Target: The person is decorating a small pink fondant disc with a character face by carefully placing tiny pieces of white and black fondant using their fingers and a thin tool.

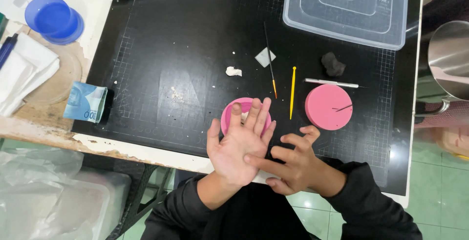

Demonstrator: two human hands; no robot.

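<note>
**Right forefinger on the open left palm, pink disc just beyond the fingertips**

The left hand (238, 145) lies flat with the palm up and the fingers spread. It holds nothing. Its long axis runs from the wrist at about 7 o'clock to the fingertips at about 1 o'clock. The right hand (293, 159) comes in from 4 o'clock. Its forefinger is stretched out and the tip touches the left palm near the heel; the other fingers are loosely curled and clamp on nothing. If a small bit of material sits under the fingertip, I cannot tell.

Under and behind the left fingertips, at 12 o'clock from the palm, lies a round pink disc (234, 110), partly hidden by the fingers. The left hand is the nearer one to it. A second pink disc (328, 106) with a thin dark needle on it lies at 1 o'clock from the right hand, apart from both hands.

Between the two discs stands open mat, crossed by a yellow modelling stick (292, 93) and a thin brush (269, 59), both lying almost along the 12-to-6 line. A white-handled tool (331, 83) lies crosswise above the second disc, with a dark lump (333, 64) beyond it. A small white clay piece (233, 71) lies at 12 o'clock, well apart from the hands.

The black cutting mat (161, 40) ends at the table edge just below the wrists, so free room is mainly forward and to the left.
</note>
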